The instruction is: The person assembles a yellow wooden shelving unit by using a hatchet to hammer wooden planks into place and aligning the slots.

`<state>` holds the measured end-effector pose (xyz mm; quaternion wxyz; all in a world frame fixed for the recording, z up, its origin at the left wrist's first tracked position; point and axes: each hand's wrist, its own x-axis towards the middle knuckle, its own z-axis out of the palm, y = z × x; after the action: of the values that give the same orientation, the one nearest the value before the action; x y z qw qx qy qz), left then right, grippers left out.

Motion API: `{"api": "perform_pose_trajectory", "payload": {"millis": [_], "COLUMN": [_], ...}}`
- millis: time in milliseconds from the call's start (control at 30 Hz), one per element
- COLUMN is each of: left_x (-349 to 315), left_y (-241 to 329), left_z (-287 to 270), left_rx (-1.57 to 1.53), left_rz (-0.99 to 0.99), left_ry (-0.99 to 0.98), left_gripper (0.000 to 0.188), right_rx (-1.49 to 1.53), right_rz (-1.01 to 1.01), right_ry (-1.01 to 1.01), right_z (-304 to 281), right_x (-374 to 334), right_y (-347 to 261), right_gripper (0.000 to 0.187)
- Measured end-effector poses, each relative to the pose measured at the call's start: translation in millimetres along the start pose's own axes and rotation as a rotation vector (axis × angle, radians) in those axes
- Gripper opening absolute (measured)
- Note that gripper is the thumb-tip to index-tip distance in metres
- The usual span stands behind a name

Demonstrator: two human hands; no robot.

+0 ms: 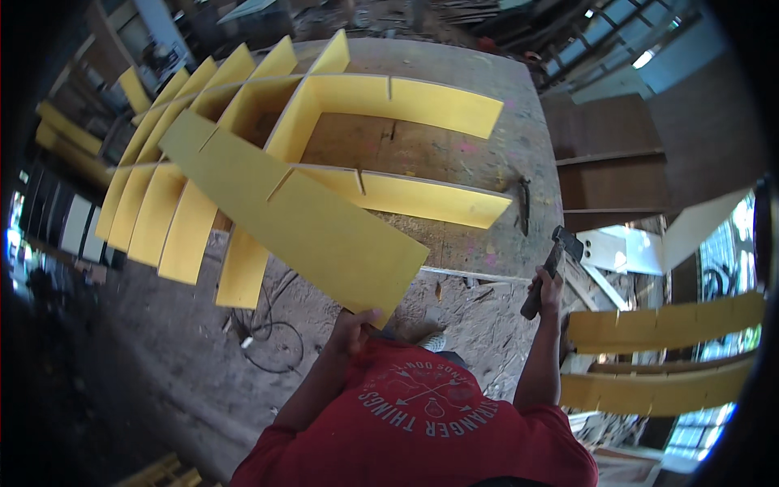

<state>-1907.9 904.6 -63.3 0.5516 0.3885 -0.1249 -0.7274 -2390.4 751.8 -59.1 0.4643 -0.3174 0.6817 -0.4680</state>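
A long yellow slotted board (pixel 300 227) slants up from my body across the near side of a yellow lattice frame. My left hand (pixel 354 331) is closed on the board's near end, with the thumb on its upper face. My right hand (pixel 548 290) grips the handle of a hammer (pixel 555 266), its dark head raised near the table's right corner. The lattice frame (pixel 288 122) stands on edge, its crossing yellow boards joined at slots. Two of its long boards reach right over the wooden table (pixel 454 69).
A dark tool (pixel 524 207) lies by the table's right edge. Curved yellow slotted boards (pixel 665 322) rest at the right. Brown panels (pixel 608 130) stand beyond the table. A black cable (pixel 280 349) loops over the dirt floor at left, and wood scraps litter the ground.
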Motion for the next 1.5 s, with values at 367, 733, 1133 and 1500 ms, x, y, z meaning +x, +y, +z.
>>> {"api": "perform_pose_trajectory", "payload": {"millis": [367,733,1133,1500], "left_x": [0.4,9.6,-47.1,-139.3], "left_y": [5.7,-10.1,-5.2,168.0], "left_z": [41.2,20.0,-77.1,85.2], "left_rx": [-0.300,-0.035,0.865,1.734], "left_rz": [0.295,0.416,0.406,0.214], "left_ry": [0.314,0.323,1.497,1.697], "left_gripper": [0.052,0.058,0.051,0.053], "right_rx": [-0.885,-0.971,-0.567,-0.457], "right_rz": [-0.578,-0.419,-0.261,-0.663], "right_ry": [0.070,-1.006,-1.704,-1.531], "right_z": [52.7,310.0,337.4,426.4], "right_x": [83.3,-89.6,-137.4,-161.0], "right_y": [16.4,-105.8,41.2,-36.9], "right_gripper": [0.049,0.066,0.061,0.052]}}
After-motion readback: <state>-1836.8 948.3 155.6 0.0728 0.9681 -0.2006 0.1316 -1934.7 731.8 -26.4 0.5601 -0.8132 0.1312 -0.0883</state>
